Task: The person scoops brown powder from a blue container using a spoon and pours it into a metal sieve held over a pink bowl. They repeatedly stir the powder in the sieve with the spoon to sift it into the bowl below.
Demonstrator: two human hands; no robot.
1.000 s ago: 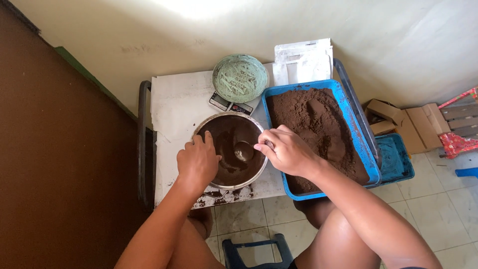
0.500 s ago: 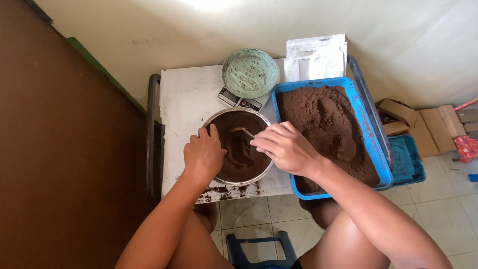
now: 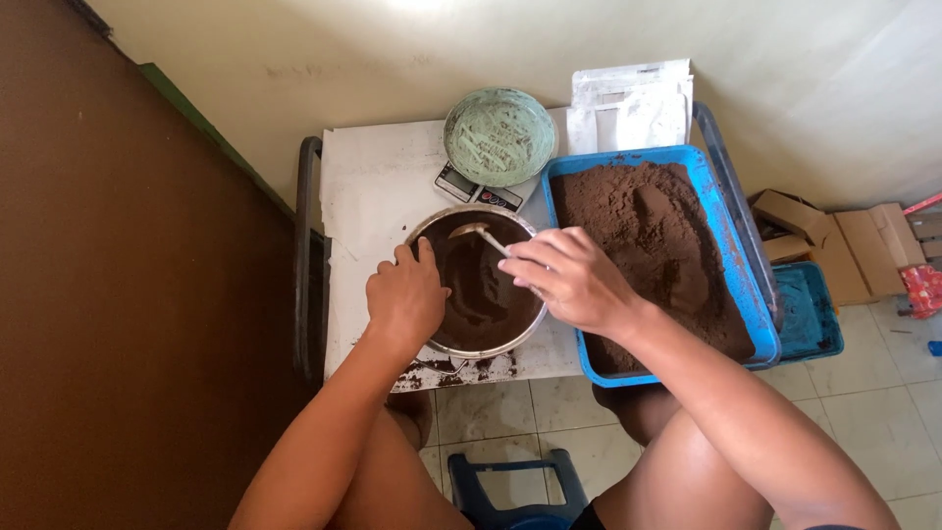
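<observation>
Right hand [image 3: 574, 280] pinches spoon [image 3: 483, 236], handle running back-left into metal bowl [image 3: 478, 282]; left hand [image 3: 407, 299] grips its left rim, near tabletop [image 3: 378, 186] front edge.

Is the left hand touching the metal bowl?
Touching. The head view shows the left hand gripping the rim of the metal bowl.

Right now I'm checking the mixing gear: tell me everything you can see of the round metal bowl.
The metal bowl is round, shiny and silver-rimmed, holding dark brown mix smeared up its inner wall. It sits upright on the white table, beside the blue tray, just in front of the scale. The left hand grips its left rim; the right hand holds a spoon dipping inside.
</observation>
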